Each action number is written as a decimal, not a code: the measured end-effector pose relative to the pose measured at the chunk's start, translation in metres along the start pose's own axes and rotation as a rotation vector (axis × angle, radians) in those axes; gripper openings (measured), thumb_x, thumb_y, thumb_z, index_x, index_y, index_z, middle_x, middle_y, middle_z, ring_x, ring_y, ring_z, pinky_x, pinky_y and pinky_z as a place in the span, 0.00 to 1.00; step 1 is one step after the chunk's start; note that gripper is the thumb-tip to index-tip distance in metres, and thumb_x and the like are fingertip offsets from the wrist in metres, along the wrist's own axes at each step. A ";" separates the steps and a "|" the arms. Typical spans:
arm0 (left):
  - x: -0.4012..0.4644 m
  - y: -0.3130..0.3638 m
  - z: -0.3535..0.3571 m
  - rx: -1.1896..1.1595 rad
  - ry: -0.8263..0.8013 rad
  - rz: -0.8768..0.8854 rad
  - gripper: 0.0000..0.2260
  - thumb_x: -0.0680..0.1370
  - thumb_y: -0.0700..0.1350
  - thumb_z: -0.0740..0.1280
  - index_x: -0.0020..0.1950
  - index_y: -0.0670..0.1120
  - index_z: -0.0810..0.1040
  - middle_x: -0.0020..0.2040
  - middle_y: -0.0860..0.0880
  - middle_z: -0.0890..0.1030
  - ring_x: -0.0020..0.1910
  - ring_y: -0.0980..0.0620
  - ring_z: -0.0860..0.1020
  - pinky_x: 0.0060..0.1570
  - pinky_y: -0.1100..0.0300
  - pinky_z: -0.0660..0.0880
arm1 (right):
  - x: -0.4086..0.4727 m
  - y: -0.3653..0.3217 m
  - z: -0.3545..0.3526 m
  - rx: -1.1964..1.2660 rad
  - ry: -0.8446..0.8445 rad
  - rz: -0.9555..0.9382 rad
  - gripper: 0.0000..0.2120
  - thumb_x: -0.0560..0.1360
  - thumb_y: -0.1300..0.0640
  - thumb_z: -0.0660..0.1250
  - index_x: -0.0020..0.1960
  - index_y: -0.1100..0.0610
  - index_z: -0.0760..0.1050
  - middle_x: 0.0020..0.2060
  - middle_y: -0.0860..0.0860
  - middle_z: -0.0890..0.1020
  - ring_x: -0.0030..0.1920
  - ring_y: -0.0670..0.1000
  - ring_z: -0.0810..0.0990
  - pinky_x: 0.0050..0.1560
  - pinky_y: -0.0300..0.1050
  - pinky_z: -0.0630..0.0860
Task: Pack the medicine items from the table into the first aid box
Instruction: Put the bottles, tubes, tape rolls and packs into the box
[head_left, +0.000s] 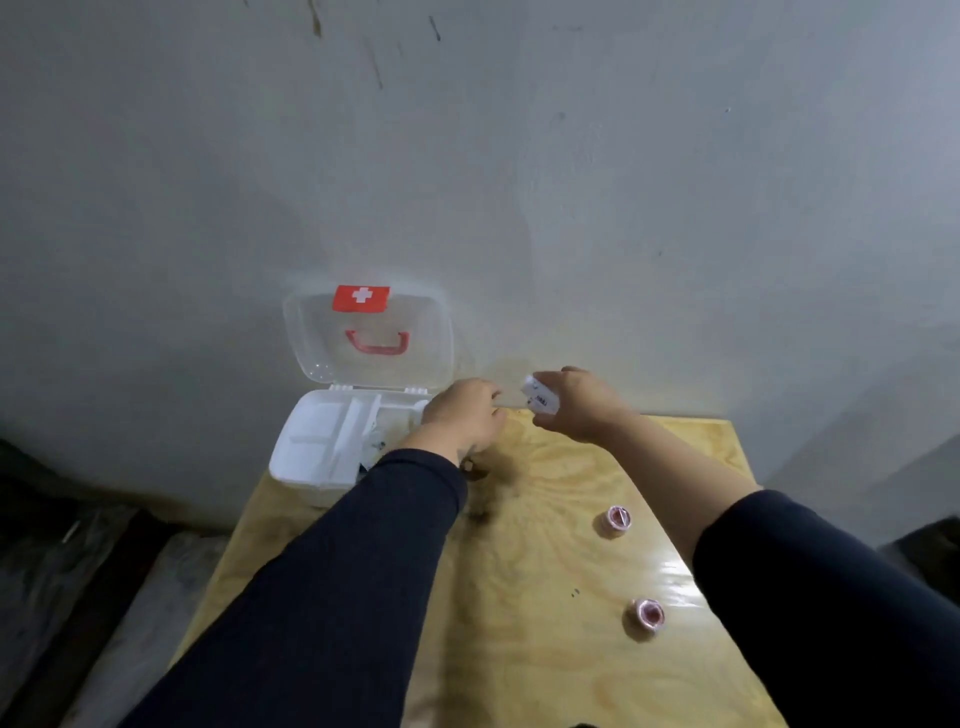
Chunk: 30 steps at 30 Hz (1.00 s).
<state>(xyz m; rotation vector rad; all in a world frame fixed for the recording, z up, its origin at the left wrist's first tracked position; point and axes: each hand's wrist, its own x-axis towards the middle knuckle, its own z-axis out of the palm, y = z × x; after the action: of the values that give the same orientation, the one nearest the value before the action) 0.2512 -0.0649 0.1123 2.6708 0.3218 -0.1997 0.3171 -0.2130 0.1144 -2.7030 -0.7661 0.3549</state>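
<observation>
The white first aid box (311, 441) stands open at the table's far left corner, its clear lid (415, 332) with a red cross label and red handle leaning on the wall. My left hand (465, 413) hovers at the box's right edge, fingers curled; whether it holds anything is hidden. My right hand (576, 405), just right of it above the table's far edge, grips a small white medicine packet (539, 396). Two pinkish tape rolls (618, 521) (647, 616) lie on the table (519, 597) near my right forearm.
The light plywood table stands against a grey wall. Dark floor and a pale strip lie left of the table. My dark sleeves cover the box's right part and much of the table's near side.
</observation>
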 end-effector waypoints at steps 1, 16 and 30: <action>-0.002 -0.004 -0.008 -0.013 0.032 -0.003 0.19 0.81 0.47 0.61 0.71 0.48 0.71 0.70 0.48 0.74 0.66 0.45 0.74 0.64 0.51 0.73 | -0.001 -0.009 -0.004 0.010 0.012 -0.001 0.26 0.74 0.51 0.67 0.70 0.54 0.67 0.58 0.58 0.76 0.59 0.58 0.75 0.57 0.47 0.72; -0.052 -0.184 -0.067 -0.061 0.209 -0.061 0.19 0.79 0.42 0.62 0.70 0.47 0.69 0.70 0.49 0.70 0.68 0.47 0.70 0.62 0.52 0.71 | 0.013 -0.199 0.049 0.093 0.089 0.029 0.23 0.72 0.51 0.69 0.65 0.57 0.72 0.57 0.57 0.78 0.57 0.57 0.75 0.55 0.47 0.73; -0.047 -0.272 -0.026 -0.282 -0.029 0.001 0.36 0.60 0.67 0.74 0.65 0.57 0.69 0.59 0.57 0.77 0.52 0.58 0.78 0.47 0.59 0.79 | 0.035 -0.268 0.119 0.098 -0.038 0.147 0.23 0.72 0.57 0.69 0.66 0.49 0.70 0.60 0.56 0.75 0.57 0.57 0.76 0.49 0.45 0.69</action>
<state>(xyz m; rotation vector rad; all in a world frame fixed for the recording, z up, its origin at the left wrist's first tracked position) 0.1389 0.1761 0.0336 2.3877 0.3147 -0.1781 0.1835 0.0497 0.0955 -2.6738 -0.5460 0.4664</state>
